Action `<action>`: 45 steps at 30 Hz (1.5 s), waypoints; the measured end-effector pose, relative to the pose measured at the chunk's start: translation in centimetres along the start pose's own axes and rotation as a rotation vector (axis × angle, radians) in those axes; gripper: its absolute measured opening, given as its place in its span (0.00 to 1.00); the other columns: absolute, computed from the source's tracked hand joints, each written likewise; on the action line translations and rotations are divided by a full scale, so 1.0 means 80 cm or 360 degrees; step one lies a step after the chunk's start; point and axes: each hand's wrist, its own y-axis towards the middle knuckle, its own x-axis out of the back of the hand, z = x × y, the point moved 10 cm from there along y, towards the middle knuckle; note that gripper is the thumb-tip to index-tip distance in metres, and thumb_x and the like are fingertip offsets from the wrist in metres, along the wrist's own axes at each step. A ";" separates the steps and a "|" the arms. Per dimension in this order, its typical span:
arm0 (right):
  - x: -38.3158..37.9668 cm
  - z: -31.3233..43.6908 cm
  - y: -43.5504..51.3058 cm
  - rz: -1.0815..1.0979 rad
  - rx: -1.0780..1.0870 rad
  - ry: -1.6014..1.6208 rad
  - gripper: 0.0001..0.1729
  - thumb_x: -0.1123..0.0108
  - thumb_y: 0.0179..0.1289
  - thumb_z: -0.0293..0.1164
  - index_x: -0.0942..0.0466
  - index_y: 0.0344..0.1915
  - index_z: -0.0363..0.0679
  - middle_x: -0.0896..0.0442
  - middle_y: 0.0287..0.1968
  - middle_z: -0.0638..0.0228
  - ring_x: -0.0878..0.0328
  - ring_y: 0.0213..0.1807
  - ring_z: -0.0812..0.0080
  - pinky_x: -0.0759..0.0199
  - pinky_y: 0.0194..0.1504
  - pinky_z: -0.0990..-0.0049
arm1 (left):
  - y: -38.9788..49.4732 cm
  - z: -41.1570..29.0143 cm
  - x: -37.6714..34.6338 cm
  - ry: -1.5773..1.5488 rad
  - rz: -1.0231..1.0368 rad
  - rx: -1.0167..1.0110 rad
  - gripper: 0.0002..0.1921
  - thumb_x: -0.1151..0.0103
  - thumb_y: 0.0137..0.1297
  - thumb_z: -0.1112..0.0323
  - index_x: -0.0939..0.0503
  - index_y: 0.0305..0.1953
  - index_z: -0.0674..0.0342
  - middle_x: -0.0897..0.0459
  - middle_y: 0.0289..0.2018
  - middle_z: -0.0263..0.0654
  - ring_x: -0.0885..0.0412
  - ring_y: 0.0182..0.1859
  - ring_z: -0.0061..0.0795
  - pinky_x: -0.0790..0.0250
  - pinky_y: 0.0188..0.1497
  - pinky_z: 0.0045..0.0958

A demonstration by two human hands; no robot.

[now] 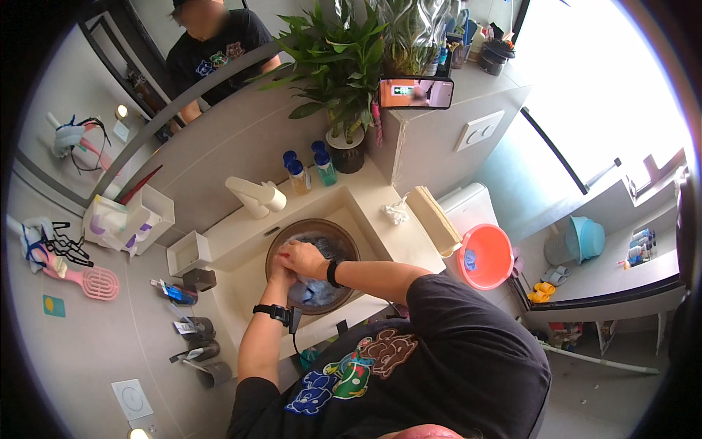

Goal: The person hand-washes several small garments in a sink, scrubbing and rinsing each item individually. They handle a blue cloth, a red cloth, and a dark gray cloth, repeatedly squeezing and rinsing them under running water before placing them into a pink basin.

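Observation:
A round brown basin (351, 241) stands inside the pale rectangular sink (241, 285), holding soapy water. Pale blue wet cloth (313, 292) lies in the water on the near side, and darker cloth (328, 247) shows towards the back. Over the basin's left half, my right hand (307, 258) folds across my left hand (282, 272), fingers pressed together. A small red spot shows at the fingers. What lies between the hands is hidden, so I cannot tell whether either one grips cloth. The cream faucet (258, 197) rises behind the basin.
Pump-free bottles with blue caps (299, 178) and a potted plant (346, 148) line the back ledge. Crumpled tissue (396, 211) sits on the right counter. A coral bucket (485, 258) holding blue cloth stands further right. Cups (214, 375) hang along the left wall.

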 end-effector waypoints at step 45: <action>-0.040 -0.005 -0.065 0.1252 -0.0842 0.2528 0.37 0.47 0.67 0.65 0.30 0.65 0.52 0.20 0.56 0.65 0.21 0.57 0.56 0.24 0.52 0.55 | -0.136 -0.165 -0.044 -0.0031 -0.0405 -0.1372 0.23 0.50 0.66 0.79 0.40 0.60 0.63 0.29 0.55 0.44 0.25 0.57 0.36 0.28 0.60 0.38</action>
